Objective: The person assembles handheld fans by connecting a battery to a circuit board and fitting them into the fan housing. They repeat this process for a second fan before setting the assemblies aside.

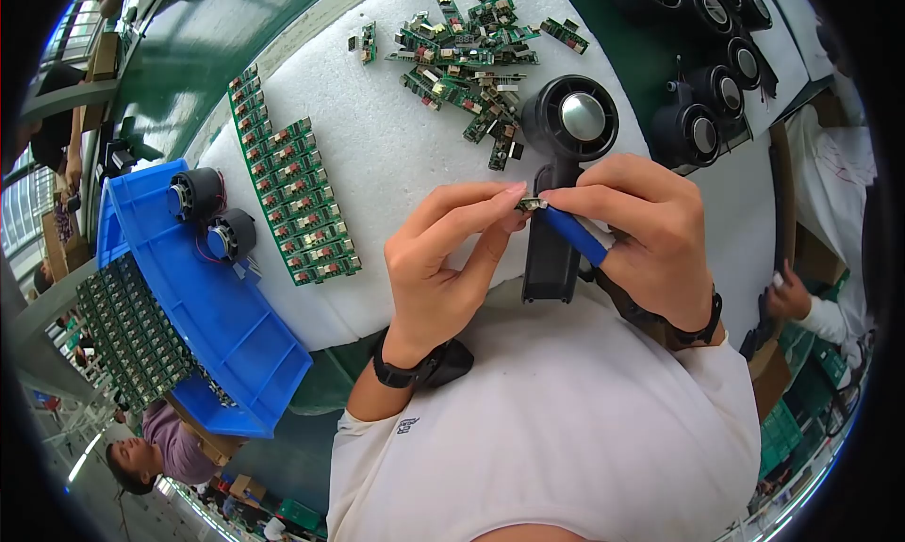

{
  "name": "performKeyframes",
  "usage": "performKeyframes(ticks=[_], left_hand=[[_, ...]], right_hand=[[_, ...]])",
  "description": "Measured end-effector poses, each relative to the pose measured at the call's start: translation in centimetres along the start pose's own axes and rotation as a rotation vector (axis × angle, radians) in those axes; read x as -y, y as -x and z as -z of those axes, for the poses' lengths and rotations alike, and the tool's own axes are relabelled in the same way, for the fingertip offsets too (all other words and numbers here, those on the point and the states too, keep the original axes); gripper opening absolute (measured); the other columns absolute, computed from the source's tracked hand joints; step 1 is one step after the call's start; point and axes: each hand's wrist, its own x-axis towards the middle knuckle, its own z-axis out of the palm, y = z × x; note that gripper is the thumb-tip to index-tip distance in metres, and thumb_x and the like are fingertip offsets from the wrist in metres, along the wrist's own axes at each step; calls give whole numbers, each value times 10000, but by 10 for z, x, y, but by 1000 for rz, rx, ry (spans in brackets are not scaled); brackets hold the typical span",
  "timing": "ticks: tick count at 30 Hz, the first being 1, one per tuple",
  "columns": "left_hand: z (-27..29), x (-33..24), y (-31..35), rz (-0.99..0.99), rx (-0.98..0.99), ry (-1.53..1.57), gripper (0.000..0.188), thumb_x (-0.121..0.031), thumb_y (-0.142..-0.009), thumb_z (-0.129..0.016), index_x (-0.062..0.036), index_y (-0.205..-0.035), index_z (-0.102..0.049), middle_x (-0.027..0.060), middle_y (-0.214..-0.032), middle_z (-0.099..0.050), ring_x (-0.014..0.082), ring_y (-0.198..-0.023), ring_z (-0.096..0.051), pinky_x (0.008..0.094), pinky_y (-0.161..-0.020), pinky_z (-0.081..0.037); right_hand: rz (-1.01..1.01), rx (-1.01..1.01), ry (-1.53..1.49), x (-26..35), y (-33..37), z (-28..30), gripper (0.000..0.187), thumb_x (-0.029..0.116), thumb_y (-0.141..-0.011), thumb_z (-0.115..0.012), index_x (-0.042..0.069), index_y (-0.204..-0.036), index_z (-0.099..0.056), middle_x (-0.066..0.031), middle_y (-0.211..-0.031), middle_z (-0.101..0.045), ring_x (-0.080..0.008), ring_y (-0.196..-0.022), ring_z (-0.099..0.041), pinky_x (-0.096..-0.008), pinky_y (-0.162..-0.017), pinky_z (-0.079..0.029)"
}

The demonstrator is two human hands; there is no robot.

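Between the fingertips of both hands, above the white foam board, is a small circuit board [532,204], seen nearly edge-on. My left hand [443,259] pinches its left end with thumb and fingers. On its other end my right hand [655,236] is closed, a blue wrap [577,238] covering one of its digits. Just beneath lies a black handheld fan body [551,264] with a round head and silver hub, its handle toward me. A heap of loose green circuit boards [467,57] sits beyond my hands.
Joined green board panels [304,203] lie at left on the white foam [363,156]. A blue bin [222,306] at the left edge carries two black motor units [231,236] and a larger board panel [137,330]. Several black fan heads [702,132] stand far right. Other people are nearby.
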Motion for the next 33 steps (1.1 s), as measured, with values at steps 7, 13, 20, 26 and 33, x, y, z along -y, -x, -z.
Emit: performKeyframes(ticks=[7,13,20,26,33], left_hand=[[-2,-3,4,-10,-27,-59,372,171,-840,-661,-21,-1150,-733,136,-1064,-699,209,-881,-727,292,-770,-614],[-2,-7,7,-102,-53,-213,394,177,-830,-667,-24,-1162,-731,129,-1059,-696,198,-862,-724,288,-746,-599],[-1,-4,6,-49,-40,-123,400,184,-830,-662,-26,-1163,-735,131,-1074,-693,200,-863,-723,291,-753,-600],[1,-3,6,-23,-31,-96,383,182,-837,-661,-23,-1151,-739,135,-1083,-693,211,-873,-725,289,-755,-603],[-5,-4,9,-204,-96,-316,399,192,-822,-671,-6,-1163,-732,182,-1093,-680,233,-888,-726,300,-759,-612]], right_hand=[[134,-3,162,7,0,1,352,-11,-642,-792,66,-985,-773,-48,-768,-622,-213,-626,-602,-302,-516,-454],[95,-77,44,3,3,-14,332,-33,-671,-790,54,-991,-770,-46,-747,-602,-168,-586,-569,-281,-489,-417],[-150,-34,-274,6,4,-13,265,-28,-733,-793,57,-984,-773,-28,-731,-582,-96,-565,-522,-240,-467,-359],[-86,-115,-221,2,6,-22,244,-24,-763,-788,56,-993,-772,-1,-745,-568,-57,-547,-473,-226,-458,-315],[-193,-154,-318,13,13,-31,287,-59,-741,-769,45,-1008,-763,3,-752,-562,-50,-541,-472,-222,-448,-319]])
